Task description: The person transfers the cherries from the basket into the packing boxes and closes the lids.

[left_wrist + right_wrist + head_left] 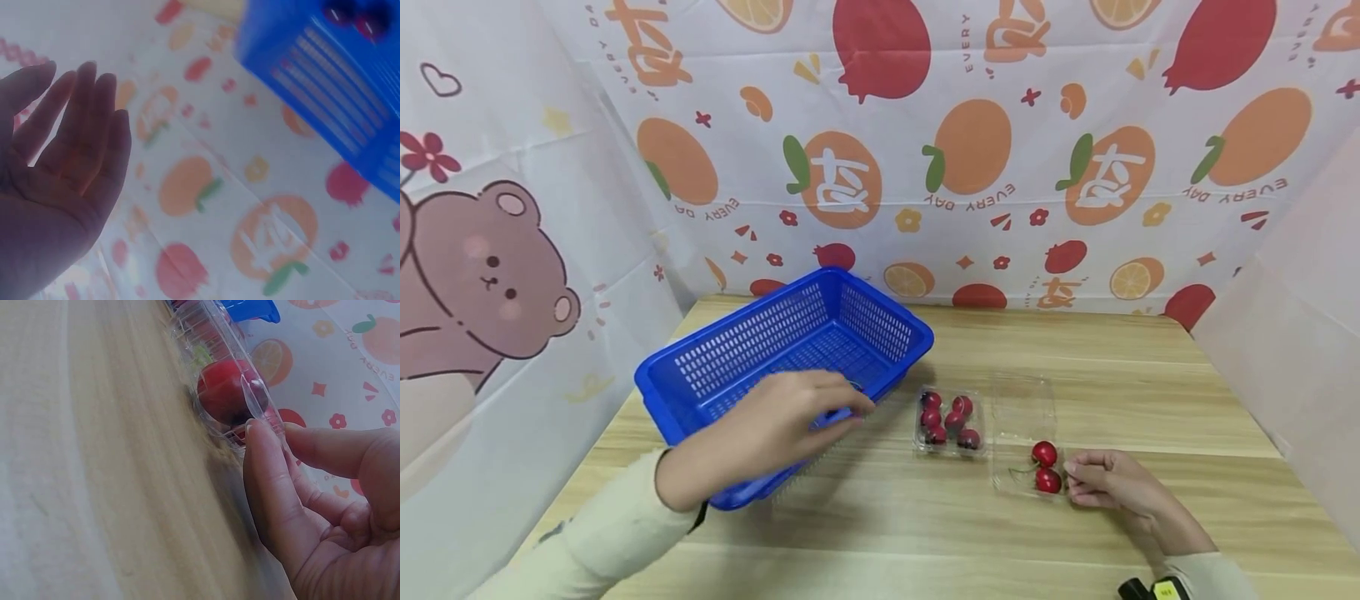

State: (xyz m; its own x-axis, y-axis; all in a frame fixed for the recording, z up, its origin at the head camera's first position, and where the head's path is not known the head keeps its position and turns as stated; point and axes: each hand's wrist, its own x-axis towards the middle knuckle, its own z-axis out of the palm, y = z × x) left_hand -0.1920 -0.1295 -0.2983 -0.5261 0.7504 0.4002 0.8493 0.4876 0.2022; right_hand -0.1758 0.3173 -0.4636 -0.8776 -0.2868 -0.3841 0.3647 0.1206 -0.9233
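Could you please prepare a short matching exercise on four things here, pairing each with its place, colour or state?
Column one:
1. Basket
2. Left hand
3. Right hand
4. Fuller container

Column two:
A. Between the basket and the open container
B. Pinching the open container's edge
C. Blue, with slotted sides
D. Holding nothing

Pairs: 1-C, 2-D, 3-B, 4-A

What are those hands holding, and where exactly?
The right hand pinches the clear plastic box with two cherries by its right-side edge. The left hand holds nothing.
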